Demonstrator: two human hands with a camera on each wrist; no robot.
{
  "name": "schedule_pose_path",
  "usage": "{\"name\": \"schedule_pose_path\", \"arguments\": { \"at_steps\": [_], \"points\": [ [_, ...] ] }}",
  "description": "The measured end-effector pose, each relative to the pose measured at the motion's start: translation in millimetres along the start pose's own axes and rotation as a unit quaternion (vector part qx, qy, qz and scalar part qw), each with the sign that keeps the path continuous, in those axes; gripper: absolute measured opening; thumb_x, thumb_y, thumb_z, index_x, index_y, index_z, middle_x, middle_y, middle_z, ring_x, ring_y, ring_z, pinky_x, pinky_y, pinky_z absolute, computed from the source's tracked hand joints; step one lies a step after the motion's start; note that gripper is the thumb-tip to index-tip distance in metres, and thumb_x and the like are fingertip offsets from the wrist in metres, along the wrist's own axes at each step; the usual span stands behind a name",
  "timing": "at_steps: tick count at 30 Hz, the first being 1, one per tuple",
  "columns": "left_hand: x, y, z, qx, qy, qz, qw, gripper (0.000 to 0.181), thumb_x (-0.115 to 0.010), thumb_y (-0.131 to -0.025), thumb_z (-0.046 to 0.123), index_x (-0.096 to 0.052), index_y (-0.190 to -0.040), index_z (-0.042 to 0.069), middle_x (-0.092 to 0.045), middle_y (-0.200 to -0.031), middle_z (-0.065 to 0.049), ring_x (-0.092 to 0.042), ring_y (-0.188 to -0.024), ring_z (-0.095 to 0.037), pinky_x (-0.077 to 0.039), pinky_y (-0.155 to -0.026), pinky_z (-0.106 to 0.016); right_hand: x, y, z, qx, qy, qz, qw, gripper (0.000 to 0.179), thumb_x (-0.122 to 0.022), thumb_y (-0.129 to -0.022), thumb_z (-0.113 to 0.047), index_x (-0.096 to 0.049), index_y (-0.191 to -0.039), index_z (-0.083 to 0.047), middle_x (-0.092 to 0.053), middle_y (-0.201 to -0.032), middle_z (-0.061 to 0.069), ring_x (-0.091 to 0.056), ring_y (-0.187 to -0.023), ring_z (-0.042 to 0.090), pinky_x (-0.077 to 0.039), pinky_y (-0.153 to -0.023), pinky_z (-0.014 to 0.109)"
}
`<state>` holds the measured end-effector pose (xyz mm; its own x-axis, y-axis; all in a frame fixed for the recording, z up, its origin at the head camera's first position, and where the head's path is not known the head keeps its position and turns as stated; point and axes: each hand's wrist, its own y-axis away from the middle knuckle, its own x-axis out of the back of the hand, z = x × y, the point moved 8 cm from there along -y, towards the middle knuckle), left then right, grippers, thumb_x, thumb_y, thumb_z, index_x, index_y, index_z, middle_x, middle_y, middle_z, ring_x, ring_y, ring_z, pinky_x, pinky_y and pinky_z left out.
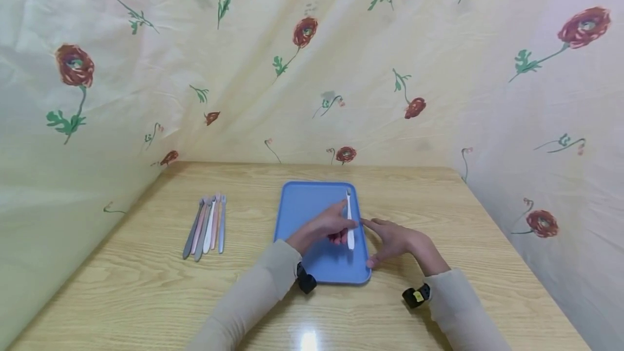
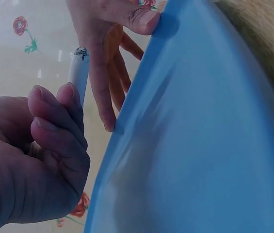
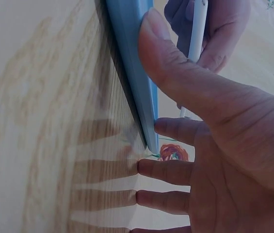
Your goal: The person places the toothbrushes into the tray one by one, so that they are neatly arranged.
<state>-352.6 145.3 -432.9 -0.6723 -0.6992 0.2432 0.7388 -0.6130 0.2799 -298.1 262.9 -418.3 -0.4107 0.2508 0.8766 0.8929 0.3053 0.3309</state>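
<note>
Head view: tray (image 1: 309, 199) on wooden table (image 1: 122, 286), floral cloth (image 1: 253, 58) behind.

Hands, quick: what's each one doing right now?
Left hand: closed, holding a white toothbrush.
Right hand: open, touching the edge of the blue tray.

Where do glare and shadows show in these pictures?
Head view: bright glare on the table near the bottom edge; left wrist view: dim, with a dark patch, probably shadow, on the blue tray; right wrist view: finger-shaped shadows on the table beside the right hand.
</note>
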Motion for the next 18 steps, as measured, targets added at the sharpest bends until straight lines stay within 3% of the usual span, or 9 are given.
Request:
{"name": "schedule_pose_path", "arguments": {
  "at_steps": [7,10,13,18],
  "points": [
    [-3.9,-5.7,-1.1,0.008,-0.004,0.008,0.9999,0.083,-0.058,-0.095,0.016,-0.002,-0.157,0.014,-0.056,-0.049,-0.003,-0.046,-0.035,-0.011,-0.036,-0.034,-0.023,-0.3,-0.4,-0.5,0.004,-0.002,-0.001,1.0000,0.110,-0.082,-0.070,-0.050,-0.022,-0.155,-0.014,-0.023,-0.156,0.030,-0.025,-0.142,0.053,-0.029,-0.109,0.068],
    [-5.9,-8.7,-0.8,0.000,-0.011,0.003,0.9999,0.067,-0.057,-0.096,0.014,-0.020,-0.151,0.008,-0.057,-0.048,-0.003,-0.047,-0.034,-0.011,-0.036,-0.034,-0.023,0.0,-0.6,-0.6,0.006,-0.001,-0.001,1.0000,0.110,-0.082,-0.070,-0.050,-0.022,-0.155,-0.013,-0.023,-0.156,0.030,-0.025,-0.141,0.054,-0.029,-0.109,0.068],
    [-7.6,-10.9,-0.3,-0.002,-0.018,-0.001,0.9998,0.044,-0.056,-0.096,0.012,-0.035,-0.135,0.007,-0.057,-0.048,-0.003,-0.047,-0.034,-0.010,-0.038,-0.034,-0.023,0.3,-0.4,-0.6,0.007,0.001,0.000,1.0000,0.110,-0.082,-0.070,-0.050,-0.022,-0.155,-0.013,-0.024,-0.155,0.030,-0.025,-0.141,0.054,-0.029,-0.109,0.068],
    [-9.7,-15.5,-1.4,0.013,-0.036,0.002,0.9993,0.034,-0.056,-0.096,0.012,-0.040,-0.126,0.010,-0.058,-0.050,-0.004,-0.049,-0.036,-0.011,-0.038,-0.035,-0.022,0.2,-0.1,-0.4,0.008,0.002,0.000,1.0000,0.110,-0.082,-0.070,-0.050,-0.022,-0.155,-0.013,-0.024,-0.155,0.030,-0.025,-0.141,0.054,-0.030,-0.109,0.068]
  ]
}}
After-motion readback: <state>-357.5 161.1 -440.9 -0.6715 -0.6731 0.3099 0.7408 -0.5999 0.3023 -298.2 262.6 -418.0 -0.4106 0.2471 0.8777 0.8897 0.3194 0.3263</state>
